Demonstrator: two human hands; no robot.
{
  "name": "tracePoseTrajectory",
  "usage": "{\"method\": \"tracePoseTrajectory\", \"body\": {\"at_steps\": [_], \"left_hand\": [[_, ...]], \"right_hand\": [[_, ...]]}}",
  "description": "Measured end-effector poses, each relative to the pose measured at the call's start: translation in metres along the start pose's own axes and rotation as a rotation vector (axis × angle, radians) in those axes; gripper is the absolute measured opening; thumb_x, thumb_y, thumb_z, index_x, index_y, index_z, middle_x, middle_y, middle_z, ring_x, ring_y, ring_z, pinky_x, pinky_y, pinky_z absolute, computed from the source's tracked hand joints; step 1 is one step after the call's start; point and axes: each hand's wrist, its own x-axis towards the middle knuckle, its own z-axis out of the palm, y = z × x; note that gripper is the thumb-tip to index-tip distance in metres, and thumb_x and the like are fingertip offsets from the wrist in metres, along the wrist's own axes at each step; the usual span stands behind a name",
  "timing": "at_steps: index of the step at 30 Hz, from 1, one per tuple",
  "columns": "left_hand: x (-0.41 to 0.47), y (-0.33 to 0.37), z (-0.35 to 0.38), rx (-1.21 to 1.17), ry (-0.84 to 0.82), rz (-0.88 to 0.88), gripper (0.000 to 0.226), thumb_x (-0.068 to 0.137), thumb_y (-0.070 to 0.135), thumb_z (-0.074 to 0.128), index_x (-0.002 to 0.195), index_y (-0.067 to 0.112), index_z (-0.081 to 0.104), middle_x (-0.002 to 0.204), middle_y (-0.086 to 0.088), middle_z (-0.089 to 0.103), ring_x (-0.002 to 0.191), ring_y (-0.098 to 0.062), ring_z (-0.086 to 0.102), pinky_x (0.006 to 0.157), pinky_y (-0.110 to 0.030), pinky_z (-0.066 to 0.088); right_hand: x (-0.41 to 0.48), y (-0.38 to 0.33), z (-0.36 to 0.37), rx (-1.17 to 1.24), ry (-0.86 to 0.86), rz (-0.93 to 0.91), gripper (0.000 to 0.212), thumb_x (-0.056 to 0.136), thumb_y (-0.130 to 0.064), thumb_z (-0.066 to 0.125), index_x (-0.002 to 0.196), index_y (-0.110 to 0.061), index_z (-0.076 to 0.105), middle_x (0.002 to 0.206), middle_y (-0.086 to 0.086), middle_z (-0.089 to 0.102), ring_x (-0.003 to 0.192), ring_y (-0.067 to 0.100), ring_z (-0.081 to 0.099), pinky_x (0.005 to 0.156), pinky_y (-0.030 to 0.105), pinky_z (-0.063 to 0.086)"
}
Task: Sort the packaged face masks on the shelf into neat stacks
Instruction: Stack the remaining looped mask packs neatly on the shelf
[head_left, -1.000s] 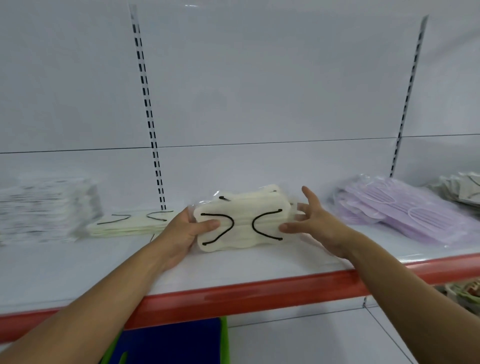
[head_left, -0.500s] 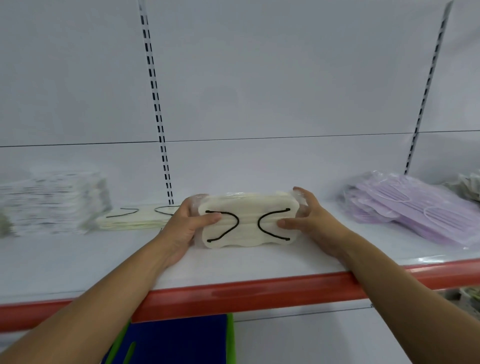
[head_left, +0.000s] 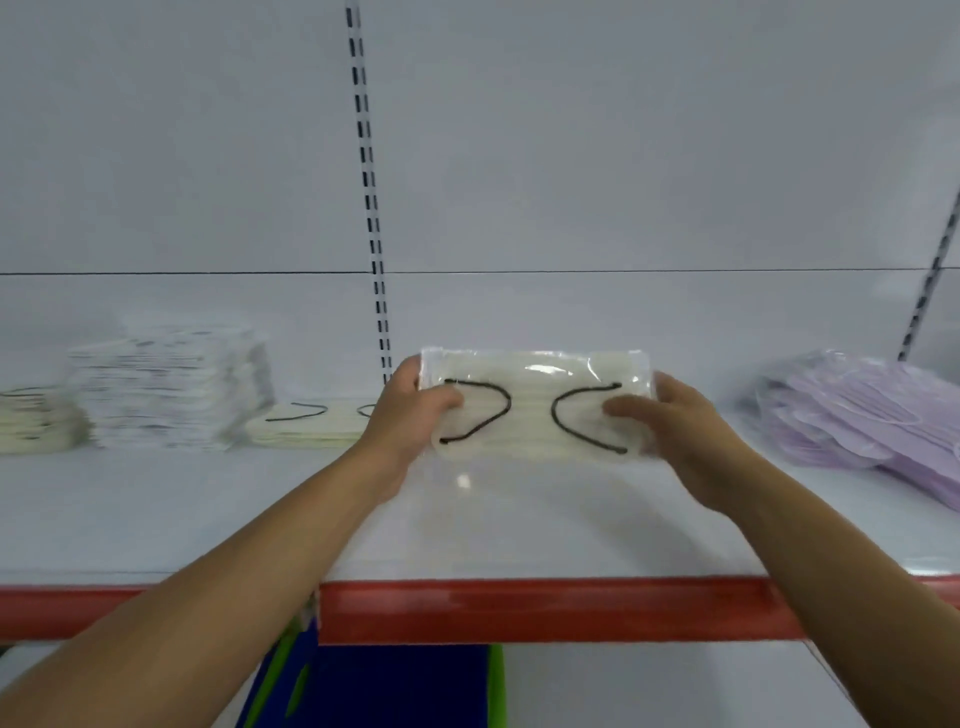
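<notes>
A cream pack of face masks (head_left: 535, 410) with black ear loops, in clear plastic, is held upright facing me above the white shelf (head_left: 519, 525). My left hand (head_left: 410, 415) grips its left end and my right hand (head_left: 675, 431) grips its right end, thumbs on the front. A flat cream mask pack (head_left: 311, 426) lies on the shelf just left of my left hand. Further left stands a tall stack of white mask packs (head_left: 171, 387). A loose pile of purple mask packs (head_left: 862, 421) lies at the right.
Another short cream stack (head_left: 31, 423) sits at the far left edge. The shelf has a red front lip (head_left: 545, 610). A slotted upright rail (head_left: 369, 187) runs up the white back panel. Below the shelf is a blue and green object (head_left: 395, 686).
Both hands have squared up the cream pack and raised it slightly, so it now faces me more upright. The view has shifted, bringing the left stacks further into frame.
</notes>
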Motion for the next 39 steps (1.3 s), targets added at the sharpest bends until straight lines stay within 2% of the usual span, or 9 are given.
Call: {"method": "tracePoseTrajectory", "body": {"at_steps": [2,5,10,12,19,26,30,34,39], "left_hand": [[0.009,0.01,-0.013,0.092,0.056,0.068,0.046,0.087,0.014,0.058,0.128,0.034,0.051,0.118,0.006,0.058,0.103,-0.016,0.06,0.077,-0.029,0.049],[0.019,0.011,-0.046,0.308,0.128,0.253,0.053,0.092,0.031,0.056,0.141,0.036,0.038,0.133,0.013,0.043,0.119,-0.01,0.047,0.089,-0.026,0.038],[0.031,0.007,-0.116,1.018,0.264,0.837,0.065,0.088,0.061,0.048,0.134,0.015,0.055,0.141,-0.002,0.051,0.132,-0.021,0.044,0.109,-0.036,0.033],[0.04,0.006,-0.135,1.211,0.196,0.932,0.071,0.086,0.069,0.048,0.132,0.015,0.056,0.138,-0.002,0.054,0.131,-0.023,0.045,0.11,-0.037,0.031],[0.08,-0.025,-0.154,1.452,-0.142,0.705,0.092,0.068,0.089,0.037,0.132,0.025,0.054,0.131,0.006,0.056,0.117,-0.019,0.055,0.097,-0.037,0.042],[0.088,-0.048,-0.157,1.295,-0.187,0.566,0.091,0.062,0.085,0.054,0.138,0.035,0.049,0.135,0.016,0.053,0.122,-0.01,0.052,0.096,-0.029,0.041],[0.087,-0.05,-0.16,1.27,-0.2,0.555,0.095,0.056,0.085,0.059,0.136,0.037,0.051,0.135,0.018,0.053,0.123,-0.007,0.049,0.094,-0.024,0.035],[0.088,-0.055,-0.161,1.28,-0.224,0.53,0.104,0.048,0.096,0.04,0.136,0.039,0.05,0.134,0.019,0.054,0.121,-0.006,0.05,0.094,-0.023,0.035],[0.087,-0.054,-0.161,1.255,-0.22,0.495,0.092,0.059,0.085,0.062,0.138,0.039,0.048,0.136,0.022,0.05,0.125,-0.004,0.045,0.097,-0.023,0.032]], "right_hand": [[0.009,-0.012,0.018,0.069,-0.001,0.03,0.027,0.085,-0.007,0.066,0.112,-0.01,0.065,0.107,0.01,0.074,0.095,0.027,0.07,0.084,0.04,0.055],[0.026,-0.02,0.053,0.155,-0.017,0.144,0.026,0.085,-0.008,0.065,0.111,-0.01,0.065,0.106,0.008,0.072,0.09,0.022,0.069,0.076,0.031,0.057],[0.058,-0.029,0.125,0.253,-0.025,0.32,0.011,0.084,-0.006,0.066,0.094,-0.012,0.064,0.088,0.002,0.064,0.069,0.012,0.061,0.052,0.018,0.054],[0.071,-0.032,0.154,0.259,-0.052,0.357,0.008,0.084,-0.005,0.066,0.09,-0.01,0.064,0.082,0.003,0.064,0.065,0.013,0.06,0.049,0.018,0.053],[0.099,-0.014,0.223,0.162,-0.104,0.389,0.025,0.083,-0.01,0.071,0.106,-0.003,0.066,0.105,0.012,0.067,0.08,0.022,0.067,0.063,0.025,0.059],[0.108,0.005,0.207,-0.257,0.037,0.21,0.052,0.086,-0.036,0.071,0.129,-0.011,0.055,0.119,0.005,0.06,0.099,0.02,0.062,0.076,0.027,0.053],[0.106,0.017,0.206,-0.283,-0.019,0.298,0.044,0.086,-0.031,0.072,0.122,-0.011,0.058,0.104,0.006,0.063,0.081,0.017,0.061,0.072,0.03,0.055],[0.109,0.023,0.209,-0.315,0.005,0.294,0.039,0.085,-0.024,0.073,0.118,-0.013,0.058,0.085,0.0,0.056,0.065,0.013,0.054,0.059,0.023,0.048],[0.106,0.022,0.207,-0.281,0.008,0.287,0.032,0.087,-0.024,0.072,0.115,-0.011,0.06,0.084,0.0,0.058,0.066,0.011,0.056,0.058,0.021,0.051]]}}
